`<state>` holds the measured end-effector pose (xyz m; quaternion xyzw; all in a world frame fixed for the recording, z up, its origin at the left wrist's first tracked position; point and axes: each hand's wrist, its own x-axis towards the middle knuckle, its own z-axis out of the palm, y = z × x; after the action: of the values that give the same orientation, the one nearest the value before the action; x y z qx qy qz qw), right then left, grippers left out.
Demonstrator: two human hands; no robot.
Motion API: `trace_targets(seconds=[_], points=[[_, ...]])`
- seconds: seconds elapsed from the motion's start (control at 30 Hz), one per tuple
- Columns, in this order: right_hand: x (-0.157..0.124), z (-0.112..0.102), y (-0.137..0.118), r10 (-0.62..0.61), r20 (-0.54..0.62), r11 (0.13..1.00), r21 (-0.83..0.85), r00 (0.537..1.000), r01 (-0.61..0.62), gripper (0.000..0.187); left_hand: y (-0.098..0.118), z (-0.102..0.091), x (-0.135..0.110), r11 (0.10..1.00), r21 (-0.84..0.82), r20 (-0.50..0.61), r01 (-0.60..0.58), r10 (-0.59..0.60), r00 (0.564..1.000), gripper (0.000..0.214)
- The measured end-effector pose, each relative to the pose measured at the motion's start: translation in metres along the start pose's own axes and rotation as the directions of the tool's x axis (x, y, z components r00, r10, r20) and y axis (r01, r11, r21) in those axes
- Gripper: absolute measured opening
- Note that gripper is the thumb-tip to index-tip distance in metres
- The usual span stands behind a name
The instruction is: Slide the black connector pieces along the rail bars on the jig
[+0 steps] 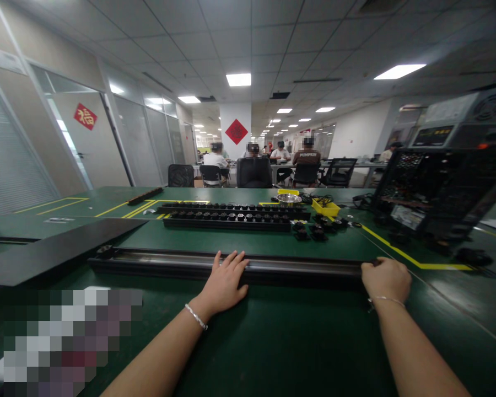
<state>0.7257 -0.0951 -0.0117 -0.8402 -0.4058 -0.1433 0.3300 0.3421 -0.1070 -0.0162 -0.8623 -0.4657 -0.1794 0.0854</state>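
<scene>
A long black channel-shaped rail point(297, 269) with a shiny metallic strip along its inside lies across the green table. My left hand point(227, 280) rests on its middle, fingers spread over the channel and thumb out toward the near side. At the rail's right end, my right hand point(386, 280) is closed, its knuckles up and its fingers curled against the end. Whatever the right fingers hold is hidden by the hand. A small round black part point(104, 250) sits in the rail's left end.
Beyond the rail lie two black trays point(227, 225) filled with small parts, loose black parts point(314, 231), a yellow bin point(325, 208) and a metal bowl point(289, 198). An open computer case point(417, 187) stands right. A dark flat panel point(66, 251) lies left. Several people sit farther back.
</scene>
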Motion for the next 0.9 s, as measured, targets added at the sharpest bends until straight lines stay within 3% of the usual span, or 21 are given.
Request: trace_targets(seconds=[0.9], points=[[0.009, 0.010, 0.018, 0.061, -0.089, 0.997, 0.054, 0.994, -0.057, 0.040, 0.001, -0.003, 0.000, 1.000, -0.014, 0.001, -0.001, 0.001, 1.000, 0.045]])
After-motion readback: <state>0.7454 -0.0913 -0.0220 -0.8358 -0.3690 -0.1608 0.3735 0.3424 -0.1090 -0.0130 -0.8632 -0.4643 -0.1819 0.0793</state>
